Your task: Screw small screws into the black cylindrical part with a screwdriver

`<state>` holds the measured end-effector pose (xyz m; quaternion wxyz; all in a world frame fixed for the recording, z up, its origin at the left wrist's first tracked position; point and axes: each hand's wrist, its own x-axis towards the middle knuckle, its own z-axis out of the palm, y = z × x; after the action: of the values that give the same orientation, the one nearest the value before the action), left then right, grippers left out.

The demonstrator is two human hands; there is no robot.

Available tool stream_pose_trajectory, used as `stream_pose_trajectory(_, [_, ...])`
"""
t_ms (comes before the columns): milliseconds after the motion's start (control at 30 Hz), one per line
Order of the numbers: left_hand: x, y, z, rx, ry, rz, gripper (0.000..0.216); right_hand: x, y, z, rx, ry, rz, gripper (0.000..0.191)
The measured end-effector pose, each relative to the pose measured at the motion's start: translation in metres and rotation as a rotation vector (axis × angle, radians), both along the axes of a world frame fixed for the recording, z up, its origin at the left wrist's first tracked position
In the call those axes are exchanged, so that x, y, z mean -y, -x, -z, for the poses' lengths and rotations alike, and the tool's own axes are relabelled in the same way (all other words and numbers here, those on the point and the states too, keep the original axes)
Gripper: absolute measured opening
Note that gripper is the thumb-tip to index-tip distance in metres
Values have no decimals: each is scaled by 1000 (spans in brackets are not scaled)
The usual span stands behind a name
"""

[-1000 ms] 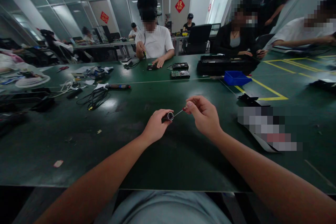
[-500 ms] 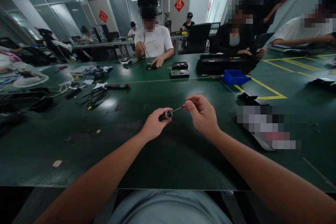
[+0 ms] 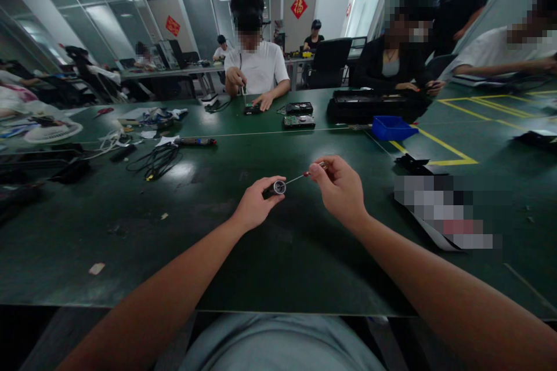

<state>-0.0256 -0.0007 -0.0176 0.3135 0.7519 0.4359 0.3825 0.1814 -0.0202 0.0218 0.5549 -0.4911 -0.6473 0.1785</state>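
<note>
Between the thumb and fingers of my left hand (image 3: 253, 207) is a small dark cylindrical part (image 3: 279, 188), its round, silvery-rimmed open end turned toward me. My right hand (image 3: 343, 190) is closed around the reddish handle of a thin-shafted screwdriver (image 3: 296, 178). The shaft slants down to the left, and its tip reaches the open end of the cylinder. Whether the tip sits on a screw inside cannot be made out. Both hands are held above the green table (image 3: 278, 266).
Cables (image 3: 156, 163) and a pen-shaped electric tool (image 3: 196, 141) lie to the left. A blue bin (image 3: 393, 127) and a long black housing (image 3: 376, 106) stand at the right back. Opposite, a person (image 3: 256, 66) works on a small device; two drive-like units (image 3: 299, 121) lie nearby.
My right hand and the screwdriver handle have shifted very slightly, with more of the handle showing. The left hand still holds the cylinder in nearly the same place.
</note>
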Motion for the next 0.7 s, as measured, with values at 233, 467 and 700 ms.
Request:
stream_pose_trajectory(233, [-2, 1, 3, 3, 5, -10, 42, 4, -1, -4, 126, -38, 45, 24])
stream_pose_trajectory(467, [-2, 3, 4, -5, -17, 5, 41, 5, -2, -4, 178, -83, -4, 23])
stream_pose_trajectory(700, [-4, 4, 6, 10, -36, 19, 41, 5, -3, -1, 198, -174, -160, 8])
